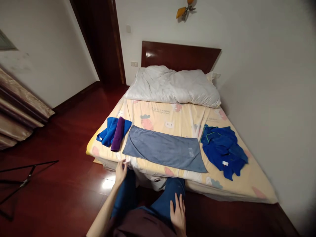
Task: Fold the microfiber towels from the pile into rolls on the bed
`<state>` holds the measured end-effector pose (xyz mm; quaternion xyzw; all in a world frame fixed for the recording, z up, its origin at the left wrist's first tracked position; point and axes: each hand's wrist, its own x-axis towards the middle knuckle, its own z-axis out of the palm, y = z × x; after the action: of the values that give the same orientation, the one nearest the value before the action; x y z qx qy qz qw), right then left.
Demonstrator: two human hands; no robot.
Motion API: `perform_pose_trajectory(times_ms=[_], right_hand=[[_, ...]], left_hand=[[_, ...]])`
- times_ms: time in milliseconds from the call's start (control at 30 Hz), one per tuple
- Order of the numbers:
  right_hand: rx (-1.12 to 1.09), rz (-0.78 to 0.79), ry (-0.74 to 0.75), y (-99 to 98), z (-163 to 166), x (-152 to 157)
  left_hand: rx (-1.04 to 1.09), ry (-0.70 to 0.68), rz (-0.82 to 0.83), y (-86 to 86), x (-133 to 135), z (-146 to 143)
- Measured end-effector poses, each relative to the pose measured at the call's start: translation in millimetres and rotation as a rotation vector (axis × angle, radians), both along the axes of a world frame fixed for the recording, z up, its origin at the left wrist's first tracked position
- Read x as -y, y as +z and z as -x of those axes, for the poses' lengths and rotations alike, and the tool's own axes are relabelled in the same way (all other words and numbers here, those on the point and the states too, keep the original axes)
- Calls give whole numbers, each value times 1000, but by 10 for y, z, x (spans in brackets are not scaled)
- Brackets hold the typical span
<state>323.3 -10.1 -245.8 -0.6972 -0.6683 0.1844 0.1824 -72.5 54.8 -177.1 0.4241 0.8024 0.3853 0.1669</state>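
- Well, from where I stand, a blue-grey towel [160, 146] lies spread crosswise on the bed's patterned yellow sheet [158, 116], near the front edge, its lettering [191, 152] sideways at the right end.
- The person's left hand [120, 172] is just beside that edge, below the towel's left corner. Its fingers are bent and close together; I can't tell whether they pinch anything.
- The right hand [178, 212] rests on the blue trousers [174, 189], over the thigh, palm down and holding nothing, its fingers a little apart.
- Left of the towel, a purple roll [118, 133] lies on top of a loosely folded blue cloth [108, 129], set at a slant.
- To the right sits a crumpled blue heap [219, 149] with green edging and a white label [225, 163] showing.
- Farther up the bed, a puffy white quilt [170, 85] stretches across the sheet in front of the dark wooden headboard [177, 54].
- On the floor at left stands part of a black metal frame [32, 170].
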Motion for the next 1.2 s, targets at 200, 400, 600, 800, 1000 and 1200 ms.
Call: perform_pose_trajectory(times_ms=[200, 400, 600, 800, 1000, 1200], right_hand=[[111, 15, 44, 11, 97, -247], [124, 1, 35, -36, 111, -234], [140, 15, 46, -2, 107, -239], [136, 11, 36, -37, 110, -293], [85, -166, 157, 316, 268, -856], [145, -146, 262, 595, 312, -1842]], left_hand=[[60, 143, 53, 28, -592, 416], [111, 224, 110, -82, -536, 568], [56, 263, 156, -70, -437, 600], [-194, 91, 65, 59, -475, 420], [-464, -346, 53, 1, -716, 196], [-512, -327, 154, -222, -660, 145]])
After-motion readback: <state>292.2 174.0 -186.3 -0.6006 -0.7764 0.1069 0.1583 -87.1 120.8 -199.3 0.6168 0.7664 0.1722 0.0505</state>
